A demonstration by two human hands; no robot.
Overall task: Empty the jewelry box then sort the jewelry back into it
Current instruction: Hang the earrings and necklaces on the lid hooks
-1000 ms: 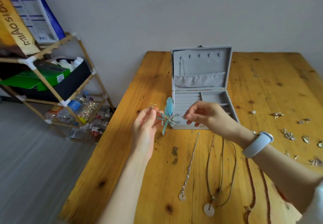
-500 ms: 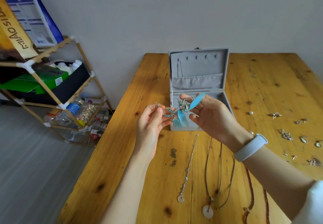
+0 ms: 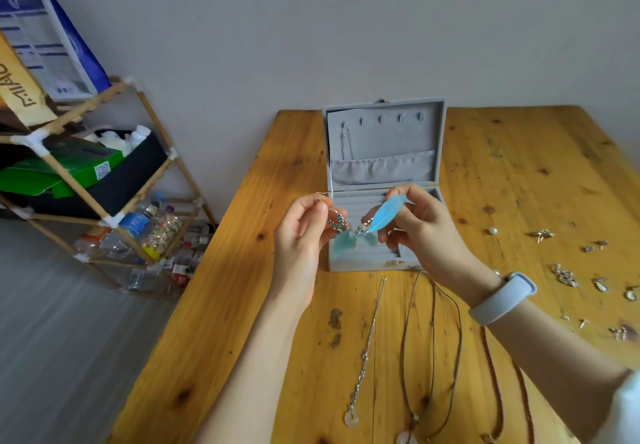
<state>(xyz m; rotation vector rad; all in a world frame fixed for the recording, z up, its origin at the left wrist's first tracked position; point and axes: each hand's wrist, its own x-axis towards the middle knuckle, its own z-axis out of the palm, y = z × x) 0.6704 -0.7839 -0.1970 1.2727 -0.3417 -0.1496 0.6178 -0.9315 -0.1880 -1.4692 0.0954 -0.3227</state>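
A grey jewelry box [image 3: 438, 138] stands open on the wooden table [image 3: 249, 287], its lid upright. In front of it, in the air, both hands hold a tangle of blue feather earrings [image 3: 386, 216]. My left hand [image 3: 301, 235] pinches the hook end of one earring between thumb and fingers. My right hand [image 3: 422, 228] pinches the other earring, whose light-blue feather points up and right. Both earrings are caught together at the beaded middle.
A silver chain necklace [image 3: 363, 364], a dark cord necklace [image 3: 433, 357] and a red bead strand [image 3: 498, 391] lie near the table's front. Several small earrings [image 3: 564, 275] and a pearl [image 3: 493, 231] are scattered at the right. A bamboo shelf [image 3: 104, 180] with bottles stands left.
Both hands rose in front of the box with the earrings. The right hand turned palm-up and swung one blue feather from hanging down to pointing up and right.
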